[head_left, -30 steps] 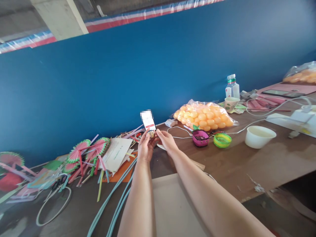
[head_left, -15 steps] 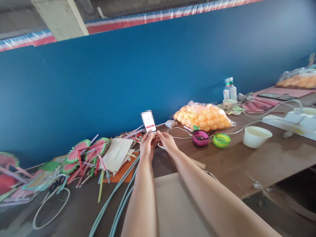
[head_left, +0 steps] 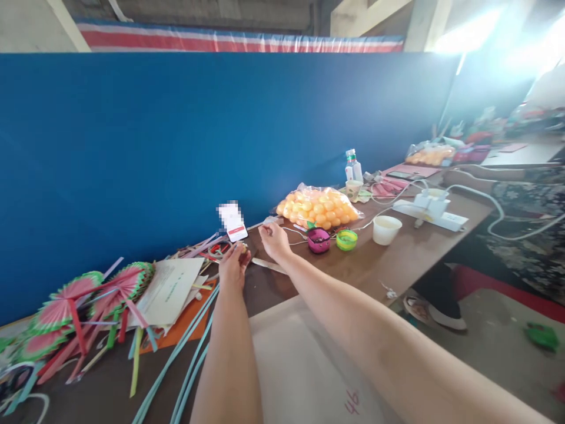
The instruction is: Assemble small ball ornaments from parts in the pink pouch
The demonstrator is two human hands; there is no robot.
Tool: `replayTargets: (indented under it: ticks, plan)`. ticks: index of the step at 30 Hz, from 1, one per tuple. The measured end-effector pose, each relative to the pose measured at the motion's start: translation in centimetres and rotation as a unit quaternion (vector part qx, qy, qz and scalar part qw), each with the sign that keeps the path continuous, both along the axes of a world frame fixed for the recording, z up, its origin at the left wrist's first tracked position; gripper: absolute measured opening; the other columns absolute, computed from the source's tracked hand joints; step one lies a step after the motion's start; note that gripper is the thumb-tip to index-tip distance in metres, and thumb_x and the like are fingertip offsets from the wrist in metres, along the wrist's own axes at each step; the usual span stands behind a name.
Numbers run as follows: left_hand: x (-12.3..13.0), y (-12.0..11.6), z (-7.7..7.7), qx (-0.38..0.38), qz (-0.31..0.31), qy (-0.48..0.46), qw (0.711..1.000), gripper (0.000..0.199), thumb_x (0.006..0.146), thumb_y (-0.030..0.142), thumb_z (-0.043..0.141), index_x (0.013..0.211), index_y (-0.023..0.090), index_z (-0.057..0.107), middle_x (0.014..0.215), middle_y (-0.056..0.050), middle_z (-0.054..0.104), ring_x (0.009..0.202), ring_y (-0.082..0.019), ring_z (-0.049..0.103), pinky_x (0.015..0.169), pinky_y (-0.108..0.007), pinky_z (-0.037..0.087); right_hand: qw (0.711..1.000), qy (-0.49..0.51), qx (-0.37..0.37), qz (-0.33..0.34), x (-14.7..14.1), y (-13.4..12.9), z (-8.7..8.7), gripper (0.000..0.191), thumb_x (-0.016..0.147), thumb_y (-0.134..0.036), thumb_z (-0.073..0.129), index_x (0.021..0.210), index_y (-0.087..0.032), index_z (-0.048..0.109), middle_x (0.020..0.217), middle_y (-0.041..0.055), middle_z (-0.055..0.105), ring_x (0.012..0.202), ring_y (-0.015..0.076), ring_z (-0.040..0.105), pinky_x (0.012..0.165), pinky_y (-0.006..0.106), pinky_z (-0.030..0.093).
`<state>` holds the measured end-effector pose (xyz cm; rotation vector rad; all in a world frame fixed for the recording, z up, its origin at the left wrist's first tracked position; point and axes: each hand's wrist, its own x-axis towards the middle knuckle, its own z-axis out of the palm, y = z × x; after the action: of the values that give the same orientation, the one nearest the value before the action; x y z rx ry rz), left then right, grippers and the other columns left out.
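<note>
My left hand point(head_left: 233, 265) is closed round a small item with a yellowish spot at the fingertips; its kind does not show. Just to the right, my right hand point(head_left: 273, 241) is raised apart from it, fingers pinched together; anything between them is too small to see. A phone point(head_left: 238, 232) with a lit screen leans upright behind my left hand. Beneath my right wrist lies a flat pale strip point(head_left: 270, 266). A purple bowl-shaped container point(head_left: 318, 242) with dark contents and a yellow-green one point(head_left: 346, 239) stand to the right.
A bag of orange balls point(head_left: 318, 207) lies against the blue partition point(head_left: 176, 147). Further right are a white cup point(head_left: 386, 231), bottles point(head_left: 352, 168) and a power strip point(head_left: 445, 219). Watermelon-patterned paper fans point(head_left: 73, 300), papers point(head_left: 170, 291) and blue tubes point(head_left: 180, 359) lie left. Another person's arm point(head_left: 494, 172) is at far right.
My hands were together in front of the phone; now my right hand has moved off to the right. The view has turned right, bringing another person into sight.
</note>
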<state>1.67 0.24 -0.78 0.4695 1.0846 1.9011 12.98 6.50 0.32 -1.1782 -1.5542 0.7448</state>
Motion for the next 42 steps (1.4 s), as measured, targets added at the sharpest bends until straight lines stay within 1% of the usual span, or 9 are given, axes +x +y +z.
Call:
replayTargets:
  ticks: [5,9,13,15,17,23,26,36,42]
  plan:
    - [-0.1,0.0,-0.1,-0.024,0.006,-0.013,1.000,0.012,0.069,0.015,0.073,0.078,0.012,0.066,0.070,-0.003,0.064,0.059,-0.009,0.061,0.064,-0.023,0.054,0.971,-0.235,0.016,0.033,6.5,1.1,4.8,0.019,0.082,-0.027,0.055,0.087,-0.023,0.072,0.089,0.0013,0.070,0.078,0.0168,0.061,0.070,0.024,0.044]
    - [-0.3,0.2,-0.3,-0.052,-0.001,-0.005,0.999,0.018,0.070,0.017,0.072,0.086,0.012,0.066,0.066,-0.002,0.062,0.054,-0.009,0.060,0.058,-0.022,0.053,0.889,-0.454,-0.030,0.042,11.4,0.8,7.6,0.017,0.080,-0.027,0.058,0.078,-0.019,0.073,0.083,0.0060,0.070,0.076,0.0197,0.062,0.067,0.026,0.042]
    - [-0.3,0.4,-0.4,-0.057,0.006,0.001,0.998,0.021,0.069,0.019,0.072,0.089,0.013,0.067,0.067,-0.002,0.063,0.053,-0.009,0.060,0.056,-0.020,0.051,0.788,-0.609,-0.087,0.037,13.4,0.5,8.6,0.012,0.070,-0.014,0.063,0.078,-0.014,0.073,0.083,0.0113,0.069,0.077,0.0242,0.064,0.067,0.029,0.043]
    - [-0.3,0.4,-0.4,-0.057,0.007,0.000,0.998,0.021,0.069,0.019,0.072,0.088,0.014,0.067,0.068,-0.002,0.063,0.053,-0.008,0.060,0.056,-0.020,0.051,0.755,-0.646,-0.102,0.054,13.5,0.7,8.4,0.009,0.065,-0.010,0.065,0.072,-0.012,0.072,0.078,0.0119,0.068,0.076,0.0258,0.064,0.066,0.030,0.043]
    - [-0.3,0.3,-0.4,-0.054,0.005,0.000,0.999,0.020,0.069,0.019,0.072,0.088,0.014,0.067,0.069,-0.002,0.064,0.054,-0.008,0.060,0.056,-0.020,0.051,0.739,-0.661,-0.107,0.075,13.4,1.1,8.0,0.006,0.062,-0.008,0.067,0.066,-0.011,0.070,0.073,0.0108,0.067,0.075,0.0261,0.064,0.066,0.031,0.042]
    - [-0.2,0.2,-0.4,-0.056,0.009,0.007,0.998,0.016,0.073,0.018,0.069,0.088,0.014,0.067,0.072,-0.002,0.064,0.052,-0.008,0.059,0.054,-0.019,0.050,0.716,-0.680,-0.103,0.121,13.3,2.8,6.6,0.008,0.060,-0.006,0.064,0.061,-0.013,0.068,0.063,0.0062,0.064,0.066,0.0217,0.061,0.063,0.029,0.041]
    - [-0.3,0.2,-0.3,-0.060,0.010,0.006,0.998,0.016,0.073,0.018,0.069,0.089,0.014,0.066,0.070,-0.002,0.064,0.051,-0.007,0.059,0.054,-0.019,0.050,0.716,-0.680,-0.092,0.129,13.5,3.3,6.2,0.010,0.061,-0.007,0.062,0.063,-0.013,0.069,0.065,0.0065,0.065,0.063,0.0198,0.060,0.061,0.027,0.040]
    - [-0.4,0.3,-0.4,-0.071,0.013,0.002,0.997,0.017,0.073,0.019,0.069,0.089,0.014,0.065,0.069,-0.002,0.063,0.051,-0.008,0.059,0.054,-0.020,0.050,0.745,-0.639,-0.076,0.177,15.3,4.6,4.8,0.019,0.063,-0.009,0.057,0.074,-0.014,0.072,0.067,0.0041,0.064,0.060,0.0161,0.055,0.057,0.024,0.035]
    - [-0.4,0.4,-0.4,-0.067,0.011,0.000,0.998,0.015,0.074,0.019,0.068,0.087,0.014,0.066,0.070,-0.002,0.062,0.053,-0.007,0.058,0.054,-0.019,0.049,0.800,-0.566,-0.075,0.184,16.9,5.8,4.9,0.027,0.068,-0.014,0.057,0.089,-0.015,0.074,0.083,0.0053,0.070,0.073,0.0175,0.060,0.062,0.022,0.039]
